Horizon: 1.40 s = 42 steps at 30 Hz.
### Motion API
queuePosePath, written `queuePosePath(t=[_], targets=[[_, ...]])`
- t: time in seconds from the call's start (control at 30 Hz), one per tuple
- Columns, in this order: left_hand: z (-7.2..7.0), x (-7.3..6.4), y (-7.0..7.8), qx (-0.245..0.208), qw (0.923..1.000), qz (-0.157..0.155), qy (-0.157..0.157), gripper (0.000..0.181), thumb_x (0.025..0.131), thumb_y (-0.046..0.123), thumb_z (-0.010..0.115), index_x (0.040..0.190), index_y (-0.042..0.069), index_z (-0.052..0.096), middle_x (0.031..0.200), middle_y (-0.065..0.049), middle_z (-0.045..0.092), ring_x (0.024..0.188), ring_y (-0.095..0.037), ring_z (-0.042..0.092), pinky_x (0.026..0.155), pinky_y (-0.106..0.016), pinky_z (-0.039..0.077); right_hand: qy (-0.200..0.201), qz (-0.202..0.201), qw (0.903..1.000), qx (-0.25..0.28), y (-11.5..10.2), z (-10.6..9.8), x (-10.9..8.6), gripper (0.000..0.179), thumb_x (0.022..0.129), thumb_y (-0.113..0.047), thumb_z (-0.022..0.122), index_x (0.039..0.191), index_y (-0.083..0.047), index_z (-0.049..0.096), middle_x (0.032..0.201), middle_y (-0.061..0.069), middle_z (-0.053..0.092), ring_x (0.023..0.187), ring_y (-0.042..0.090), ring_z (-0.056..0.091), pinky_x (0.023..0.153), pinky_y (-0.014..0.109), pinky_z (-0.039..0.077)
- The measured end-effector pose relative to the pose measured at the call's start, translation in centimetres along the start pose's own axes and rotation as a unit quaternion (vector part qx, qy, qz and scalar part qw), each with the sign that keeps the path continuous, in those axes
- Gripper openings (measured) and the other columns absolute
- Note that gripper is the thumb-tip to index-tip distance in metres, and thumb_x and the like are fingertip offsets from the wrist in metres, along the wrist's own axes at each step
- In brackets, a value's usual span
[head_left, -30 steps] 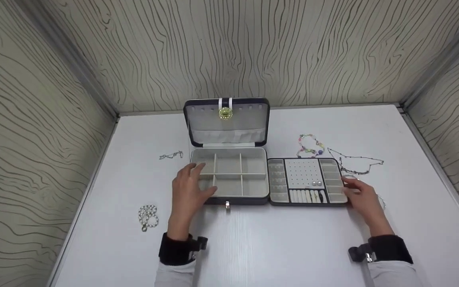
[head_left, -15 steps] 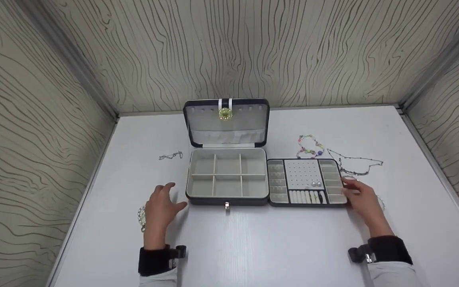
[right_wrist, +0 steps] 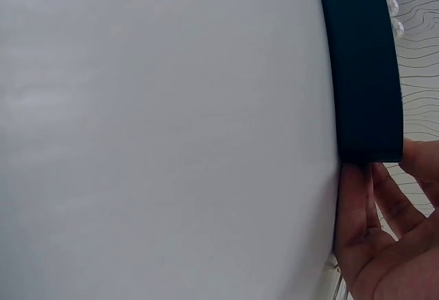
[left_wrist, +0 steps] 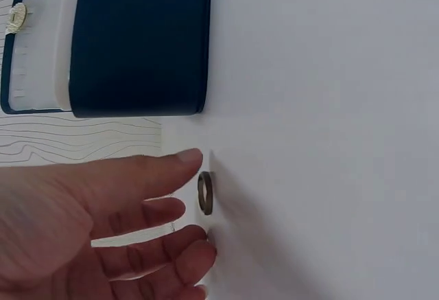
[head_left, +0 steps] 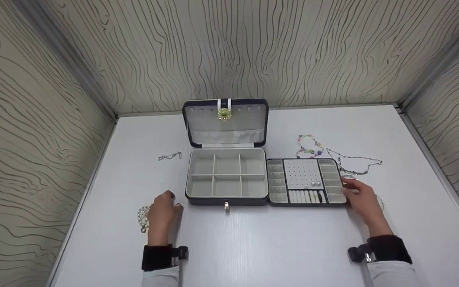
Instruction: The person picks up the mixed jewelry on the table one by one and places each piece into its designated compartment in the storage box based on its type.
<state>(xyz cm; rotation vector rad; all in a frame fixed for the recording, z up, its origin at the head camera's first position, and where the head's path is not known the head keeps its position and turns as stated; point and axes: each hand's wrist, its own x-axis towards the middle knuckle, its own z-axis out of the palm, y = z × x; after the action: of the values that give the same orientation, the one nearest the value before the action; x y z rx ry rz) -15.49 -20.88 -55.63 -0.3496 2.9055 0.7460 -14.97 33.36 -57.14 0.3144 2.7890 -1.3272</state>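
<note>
Near the left front corner of the dark blue jewelry box (head_left: 226,173), my left hand (head_left: 161,213) rests low over the table. A small brownish ring (left_wrist: 206,193) stands on edge between its thumb and curved fingers; a gap shows around the ring in the left wrist view. My right hand (head_left: 363,203) holds the right end of the jewelry tray (head_left: 304,174), thumb at the top rim and fingers against the side. Two pearl earrings (head_left: 316,183) and a few rings sit in the tray. The box's lid stands raised, its divided compartments bare.
A pearl strand (head_left: 142,218) lies partly behind the left hand. A thin silver chain (head_left: 170,156) is left of the box. Behind the tray lie a colorful beaded bracelet (head_left: 310,146) and a dark chain necklace (head_left: 355,163). Patterned walls (head_left: 229,52) border the white table.
My left hand has moved from over the box's left compartments down and left to the table, its fingers closing in around the ring. The right hand stays at the tray.
</note>
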Motion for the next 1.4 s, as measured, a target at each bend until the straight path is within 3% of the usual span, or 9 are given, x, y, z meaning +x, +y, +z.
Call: queuePosePath(t=[0.17, 0.3, 0.57, 0.8, 1.0, 1.13, 1.27, 1.4], targets=[[0.22, -0.09, 0.04, 0.001, 1.0000, 0.005, 0.007, 0.028, 0.082, 0.011, 0.073, 0.102, -0.007, 0.065, 0.098, -0.025, 0.067, 0.079, -0.039, 0.066, 0.063, -0.050, 0.052, 0.002, 0.002, 1.0000, 0.001, 0.00, 0.03, -0.01, 0.041, 0.097, -0.005, 0.055, 0.137, 0.004, 0.051, 0.126, 0.033, 0.054, 0.114, 0.046, 0.054, 0.093, 0.051, 0.046], [0.24, -0.10, 0.07, 0.002, 0.9999, 0.012, 0.011, 0.020, 0.082, 0.008, 0.071, 0.097, -0.005, 0.067, 0.094, -0.023, 0.067, 0.076, -0.037, 0.065, 0.061, -0.049, 0.052, 0.001, -0.001, 1.0000, 0.003, -0.11, 0.04, -0.05, 0.041, 0.097, -0.003, 0.055, 0.137, 0.005, 0.051, 0.126, 0.034, 0.054, 0.115, 0.048, 0.053, 0.094, 0.054, 0.044], [0.47, -0.01, 0.04, -0.016, 0.9997, 0.013, 0.012, 0.006, 0.079, 0.003, 0.068, 0.083, -0.002, 0.068, 0.081, -0.016, 0.067, 0.068, -0.031, 0.064, 0.056, -0.047, 0.051, 0.003, -0.003, 1.0000, -0.002, -0.18, 0.00, -0.12, 0.040, 0.098, -0.007, 0.057, 0.136, 0.004, 0.052, 0.125, 0.032, 0.056, 0.113, 0.046, 0.055, 0.089, 0.045, 0.046], [0.59, -0.20, 0.08, -0.022, 0.9991, 0.016, 0.032, 0.006, 0.082, 0.001, 0.070, 0.079, 0.000, 0.064, 0.075, -0.012, 0.064, 0.062, -0.027, 0.061, 0.055, -0.043, 0.050, -0.004, 0.014, 0.9999, 0.009, -0.12, 0.03, -0.06, 0.041, 0.099, -0.009, 0.056, 0.138, 0.004, 0.051, 0.125, 0.031, 0.055, 0.109, 0.042, 0.057, 0.068, 0.022, 0.049], [0.50, -0.17, 0.07, -0.045, 0.9974, 0.024, 0.050, 0.010, 0.082, -0.003, 0.065, 0.074, 0.002, 0.065, 0.069, -0.009, 0.063, 0.058, -0.024, 0.059, 0.052, -0.041, 0.048, -0.006, 0.013, 0.9999, 0.001, -0.16, -0.07, -0.06, 0.042, 0.099, -0.011, 0.057, 0.138, 0.003, 0.051, 0.126, 0.031, 0.055, 0.111, 0.044, 0.057, 0.072, 0.022, 0.047], [0.33, -0.10, 0.10, -0.073, 0.9950, 0.029, 0.061, 0.008, 0.082, -0.004, 0.067, 0.075, 0.000, 0.068, 0.071, -0.009, 0.065, 0.062, -0.025, 0.061, 0.057, -0.042, 0.050, -0.008, 0.006, 0.9999, -0.005, -0.13, -0.13, -0.04, 0.041, 0.099, -0.012, 0.056, 0.137, 0.004, 0.051, 0.126, 0.031, 0.055, 0.112, 0.045, 0.056, 0.079, 0.028, 0.047], [0.12, -0.07, 0.25, -0.097, 0.9905, 0.039, 0.089, 0.004, 0.081, -0.006, 0.068, 0.079, -0.003, 0.070, 0.075, -0.013, 0.067, 0.069, -0.030, 0.064, 0.064, -0.046, 0.052, -0.009, 0.005, 0.9999, -0.007, -0.15, -0.14, -0.04, 0.041, 0.100, -0.012, 0.056, 0.137, 0.004, 0.051, 0.126, 0.032, 0.055, 0.113, 0.046, 0.055, 0.085, 0.036, 0.046], [-0.09, -0.10, 0.48, -0.094, 0.9846, 0.044, 0.141, 0.006, 0.081, -0.005, 0.067, 0.082, -0.002, 0.072, 0.080, -0.016, 0.070, 0.074, -0.035, 0.066, 0.066, -0.049, 0.052, -0.006, 0.006, 0.9999, -0.009, -0.16, -0.12, -0.05, 0.042, 0.099, -0.012, 0.057, 0.138, 0.003, 0.051, 0.126, 0.031, 0.055, 0.113, 0.045, 0.055, 0.088, 0.041, 0.046]])
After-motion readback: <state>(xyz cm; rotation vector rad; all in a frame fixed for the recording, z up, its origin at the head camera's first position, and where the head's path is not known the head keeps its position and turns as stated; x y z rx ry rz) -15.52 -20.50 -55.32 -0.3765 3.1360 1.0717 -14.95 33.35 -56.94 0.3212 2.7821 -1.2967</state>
